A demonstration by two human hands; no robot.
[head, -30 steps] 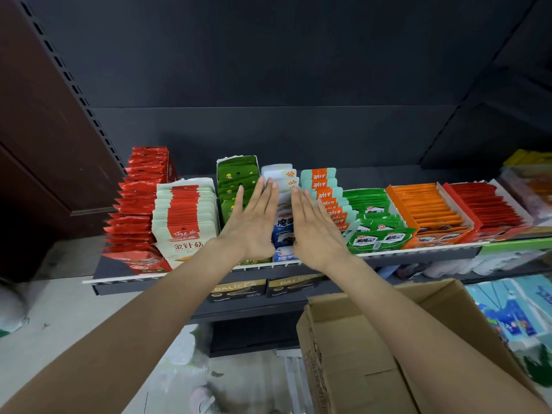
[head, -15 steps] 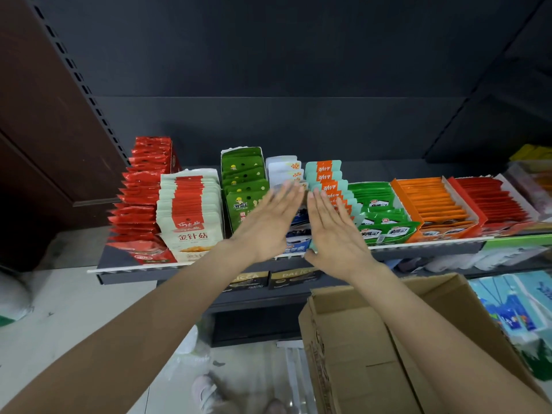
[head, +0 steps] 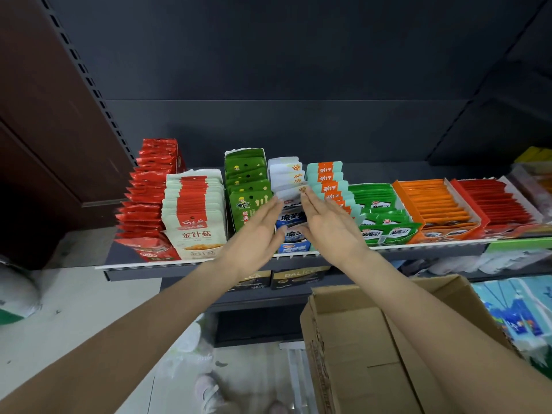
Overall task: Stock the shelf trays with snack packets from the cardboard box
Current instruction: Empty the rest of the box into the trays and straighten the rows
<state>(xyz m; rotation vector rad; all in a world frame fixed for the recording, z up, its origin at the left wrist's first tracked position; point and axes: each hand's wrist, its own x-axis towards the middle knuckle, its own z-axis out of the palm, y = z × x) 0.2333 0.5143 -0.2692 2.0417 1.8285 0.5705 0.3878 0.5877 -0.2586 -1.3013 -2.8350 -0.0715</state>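
Observation:
My left hand and my right hand are held flat with straight fingers on either side of the row of white-and-blue snack packets on the shelf. The fingertips reach the upper packets of that row. Neither hand holds a packet. The cardboard box stands open at the lower right under my right forearm; its inside shows only bare cardboard.
Rows of packets fill the shelf: red, white-and-red, green, teal-and-orange, green pouches, an orange tray, a red tray. Dark boxes sit on the shelf below. Feet show on the floor.
Both hands have drawn back slightly toward me and spread apart a little, still flanking the white-and-blue row. The view has shifted a bit.

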